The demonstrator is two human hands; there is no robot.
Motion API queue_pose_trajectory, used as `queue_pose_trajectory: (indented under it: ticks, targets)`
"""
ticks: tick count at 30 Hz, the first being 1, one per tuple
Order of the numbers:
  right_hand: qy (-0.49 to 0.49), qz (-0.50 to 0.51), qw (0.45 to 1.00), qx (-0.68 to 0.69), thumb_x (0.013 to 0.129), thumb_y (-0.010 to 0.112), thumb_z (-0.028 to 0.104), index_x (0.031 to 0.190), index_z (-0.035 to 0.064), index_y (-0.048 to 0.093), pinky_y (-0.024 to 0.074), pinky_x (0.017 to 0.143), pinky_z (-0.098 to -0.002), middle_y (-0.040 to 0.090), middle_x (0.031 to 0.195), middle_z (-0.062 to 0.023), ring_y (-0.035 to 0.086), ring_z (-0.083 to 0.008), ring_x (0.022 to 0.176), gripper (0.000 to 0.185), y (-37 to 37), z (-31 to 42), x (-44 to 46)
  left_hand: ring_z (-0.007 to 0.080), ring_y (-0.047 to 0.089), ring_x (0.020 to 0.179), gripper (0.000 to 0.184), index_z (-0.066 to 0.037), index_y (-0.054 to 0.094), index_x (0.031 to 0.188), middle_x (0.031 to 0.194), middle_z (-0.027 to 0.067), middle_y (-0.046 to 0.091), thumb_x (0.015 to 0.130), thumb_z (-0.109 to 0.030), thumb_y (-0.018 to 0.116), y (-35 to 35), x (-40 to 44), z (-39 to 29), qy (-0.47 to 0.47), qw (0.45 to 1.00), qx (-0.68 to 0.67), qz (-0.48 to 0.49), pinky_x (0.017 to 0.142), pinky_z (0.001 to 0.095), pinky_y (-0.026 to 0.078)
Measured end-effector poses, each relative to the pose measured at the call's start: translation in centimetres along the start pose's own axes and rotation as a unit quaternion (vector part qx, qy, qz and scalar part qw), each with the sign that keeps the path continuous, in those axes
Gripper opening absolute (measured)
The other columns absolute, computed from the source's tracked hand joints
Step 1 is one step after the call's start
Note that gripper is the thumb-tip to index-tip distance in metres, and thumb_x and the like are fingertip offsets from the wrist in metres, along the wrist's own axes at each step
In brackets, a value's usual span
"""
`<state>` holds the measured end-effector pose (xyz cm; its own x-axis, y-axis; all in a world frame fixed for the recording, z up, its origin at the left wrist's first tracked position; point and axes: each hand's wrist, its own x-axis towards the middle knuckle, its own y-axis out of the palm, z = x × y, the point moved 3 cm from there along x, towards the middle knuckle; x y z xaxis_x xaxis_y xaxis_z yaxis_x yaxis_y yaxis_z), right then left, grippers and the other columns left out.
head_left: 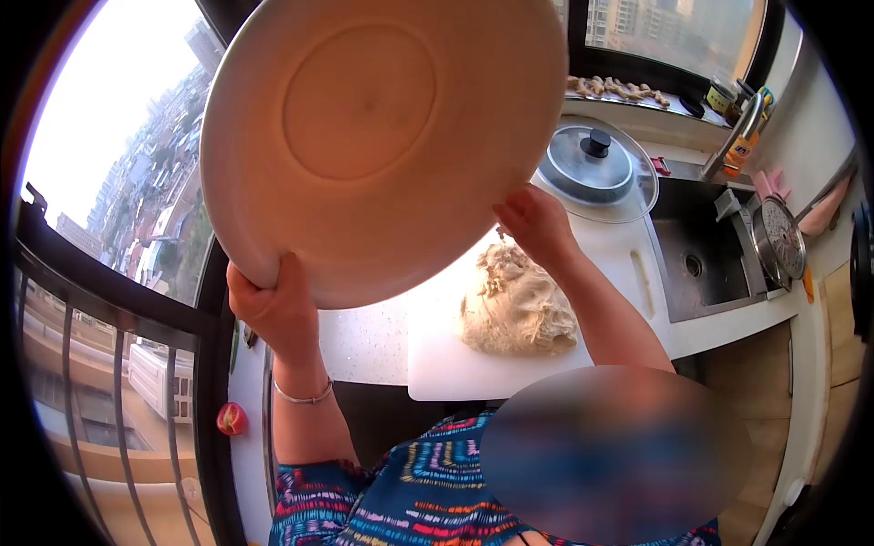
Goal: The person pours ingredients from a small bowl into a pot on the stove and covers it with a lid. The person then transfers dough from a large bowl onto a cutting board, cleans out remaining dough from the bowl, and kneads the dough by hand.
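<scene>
A large pale basin (369,223) is raised and tipped, its round underside facing me. My left hand (278,305) grips its lower left rim, with the thumb on the outside. At the lower right edge, my right hand (537,223) is closed on the rim; some of its fingers are hidden, and a small bit of dough shows just below them. Under the basin, a big rough lump of dough (521,305) rests on a white cutting board (446,369). The basin's inside is out of sight.
A glass lid (596,168) with a black knob lies behind the dough. The dark sink (696,246) is on the right, with a metal strainer (780,238) at its edge. Ginger-like pieces (619,89) line the windowsill. A cut red tomato-like piece (232,419) sits far left by the window.
</scene>
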<state>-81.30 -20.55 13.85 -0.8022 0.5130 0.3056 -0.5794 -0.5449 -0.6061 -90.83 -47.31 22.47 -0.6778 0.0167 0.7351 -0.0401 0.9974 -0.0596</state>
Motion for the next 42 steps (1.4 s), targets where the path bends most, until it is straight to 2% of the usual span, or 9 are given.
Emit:
queue_pose_trajectory:
  ticks: [6, 14, 15, 17, 22, 25, 31, 37, 42]
  targets:
    - [-0.071, -0.115, 0.983, 0.125, 0.073, 0.056, 0.011, 0.081, 0.0031, 0.056, 0.0439, 0.065, -0.0396, 0.056, 0.075, -0.0163, 0.056, -0.0311, 0.071, 0.012, 0.1, 0.0, 2.2, 0.0081, 0.052, 0.072, 0.014, 0.003, 0.053, 0.082, 0.078, 0.0044, 0.059, 0.072, -0.002, 0.06, 0.1, -0.6, 1.0, -0.044, 0.997, -0.056, -0.024, 0.065, 0.0203, 0.043]
    - [-0.28, -0.154, 0.889, -0.327, 0.077, 0.046, 0.016, 0.078, 0.0004, 0.055, 0.0443, 0.073, -0.0375, 0.057, 0.079, -0.0178, 0.055, -0.0322, 0.079, 0.018, 7.4, 0.4, 5.5, 0.0183, 0.05, 0.048, 0.016, 0.003, 0.053, 0.077, 0.062, 0.0108, 0.053, 0.062, 0.004, 0.058, 1.9, -2.5, -5.2, 0.214, 0.968, 0.053, 0.119, 0.046, 0.025, 0.04]
    - [-0.212, -0.129, 0.969, 0.015, 0.077, 0.047, 0.016, 0.077, 0.0005, 0.055, 0.0442, 0.073, -0.0378, 0.057, 0.079, -0.0175, 0.055, -0.0324, 0.079, 0.017, 9.0, 0.4, 5.9, 0.02, 0.05, 0.047, 0.018, 0.003, 0.052, 0.077, 0.061, 0.0109, 0.052, 0.06, 0.006, 0.055, 2.5, -2.5, -5.9, 0.251, 0.956, 0.028, 0.146, 0.046, 0.0253, 0.04]
    - [-0.115, -0.09, 0.924, 0.353, 0.077, 0.047, 0.016, 0.076, 0.0005, 0.054, 0.0442, 0.072, -0.0382, 0.057, 0.078, -0.0173, 0.054, -0.0327, 0.078, 0.017, 9.8, 2.6, 4.7, 0.0225, 0.048, 0.047, 0.021, 0.003, 0.051, 0.076, 0.061, 0.0118, 0.05, 0.056, 0.009, 0.052, 3.4, -2.5, -6.6, 0.258, 0.952, 0.024, 0.162, 0.045, 0.0268, 0.039]
    - [-0.158, -0.073, 0.98, 0.098, 0.076, 0.049, 0.015, 0.071, 0.0022, 0.053, 0.0444, 0.07, -0.0387, 0.056, 0.075, -0.0157, 0.055, -0.0314, 0.075, 0.015, 6.5, 8.1, 1.6, 0.0238, 0.049, 0.047, 0.02, 0.003, 0.052, 0.078, 0.064, 0.0128, 0.053, 0.06, 0.006, 0.057, 2.9, -2.9, -5.1, 0.255, 0.957, 0.123, 0.067, 0.046, 0.0273, 0.039]
    - [-0.175, -0.053, 0.922, -0.342, 0.075, 0.047, 0.008, 0.08, 0.0023, 0.055, 0.0468, 0.069, -0.0374, 0.058, 0.075, -0.0135, 0.057, -0.0287, 0.072, 0.01, 7.2, 1.6, 3.7, 0.024, 0.049, 0.047, 0.02, 0.004, 0.052, 0.081, 0.063, 0.0127, 0.053, 0.062, 0.004, 0.059, 2.1, -2.1, -4.9, 0.219, 0.97, 0.058, 0.085, 0.045, 0.0285, 0.039]
    - [0.015, 0.069, 0.986, -0.15, 0.071, 0.049, -0.004, 0.078, 0.0037, 0.06, 0.0465, 0.07, -0.0369, 0.061, 0.084, -0.0138, 0.059, -0.0294, 0.078, 0.015, 1.7, -1.0, 0.4, 0.0186, 0.042, 0.042, 0.024, -0.002, 0.039, 0.063, 0.055, 0.0111, 0.046, 0.07, -0.003, 0.062, 1.3, -0.7, -4.1, 0.371, 0.918, 0.134, 0.036, 0.04, 0.0238, 0.034]
    - [-0.006, 0.191, 0.974, -0.121, 0.075, 0.052, 0.012, 0.084, 0.0055, 0.06, 0.0442, 0.067, -0.0389, 0.059, 0.075, -0.0142, 0.056, -0.0312, 0.074, 0.014, 1.5, -4.8, -2.3, 0.0177, 0.059, 0.07, 0.024, 0.006, 0.056, 0.085, 0.082, 0.0133, 0.061, 0.068, -0.01, 0.061, 0.0, 3.4, 1.2, 0.063, 0.969, 0.207, -0.12, 0.064, 0.0285, 0.047]
    - [0.057, 0.108, 0.99, -0.068, 0.075, 0.051, 0.014, 0.084, 0.0094, 0.06, 0.0441, 0.067, -0.0385, 0.06, 0.074, -0.0128, 0.056, -0.0311, 0.074, 0.013, 0.7, -3.4, -1.7, 0.0135, 0.054, 0.072, 0.017, 0.006, 0.053, 0.086, 0.081, 0.0067, 0.058, 0.07, 0.001, 0.055, 1.1, 5.8, 7.4, -0.056, 0.985, -0.093, -0.135, 0.069, 0.0246, 0.044]
